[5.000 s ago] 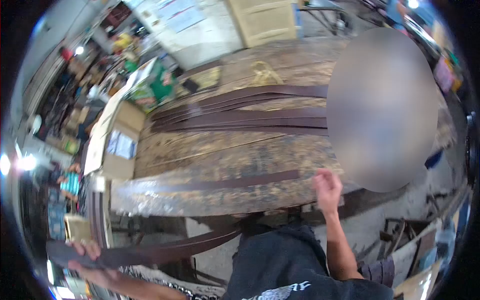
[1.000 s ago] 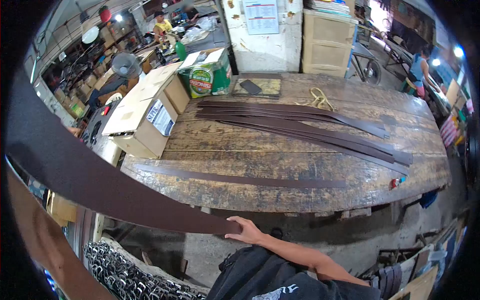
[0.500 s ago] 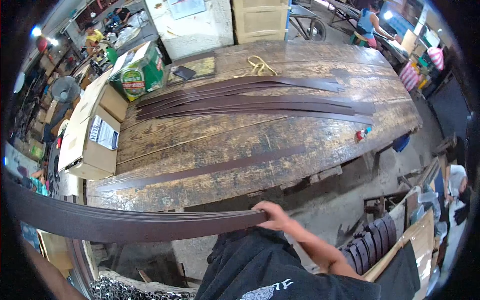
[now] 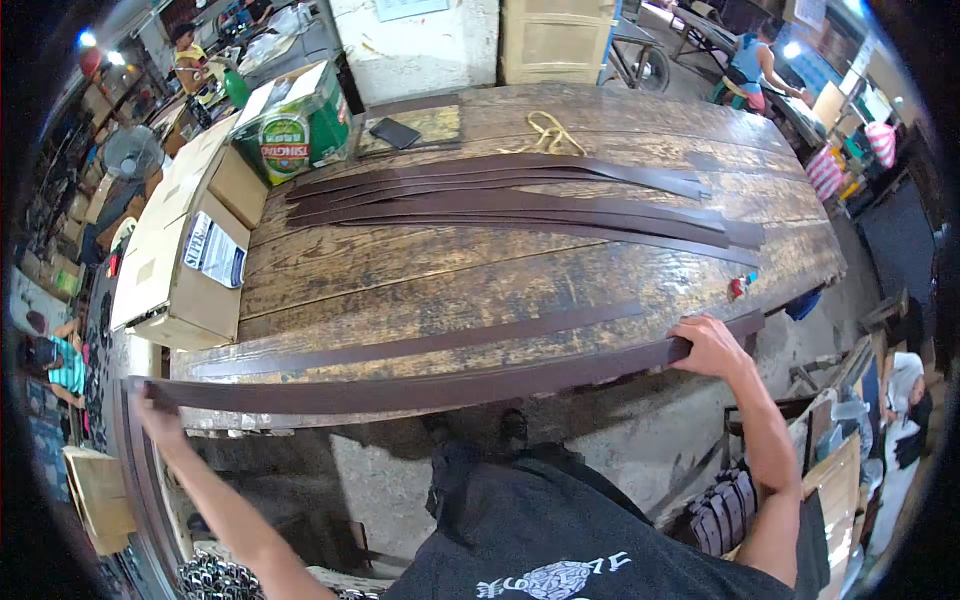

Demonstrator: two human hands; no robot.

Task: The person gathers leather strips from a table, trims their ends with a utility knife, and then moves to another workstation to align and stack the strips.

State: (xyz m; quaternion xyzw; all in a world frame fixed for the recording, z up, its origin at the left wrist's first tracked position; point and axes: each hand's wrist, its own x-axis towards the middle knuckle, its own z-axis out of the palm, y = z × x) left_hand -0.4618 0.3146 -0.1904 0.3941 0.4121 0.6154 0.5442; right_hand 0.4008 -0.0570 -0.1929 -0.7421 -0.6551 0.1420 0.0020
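Note:
A bundle of long dark brown leather strips (image 4: 420,390) stretches along the table's front edge, held between both hands. My right hand (image 4: 712,347) is wrapped around it near its right end, and a short length sticks out past the fingers. At the bundle's left end, my left hand (image 4: 160,412) is closed on it, slightly blurred. Just behind the bundle, a single brown strip (image 4: 440,340) lies flat on the worn wooden table (image 4: 400,280). Farther back lie two loose groups of similar strips (image 4: 520,208).
A cardboard box (image 4: 190,250) and a green beer carton (image 4: 295,130) stand at the table's left. A phone (image 4: 395,133), yellow cord (image 4: 548,133) and small red item (image 4: 738,288) lie on top. More strips (image 4: 140,480) run downward at left. Other people work in the background.
The bundle has moved from in front of my body up to the table's front edge. My right hand went right and up with it. My left hand has come into view at its left end.

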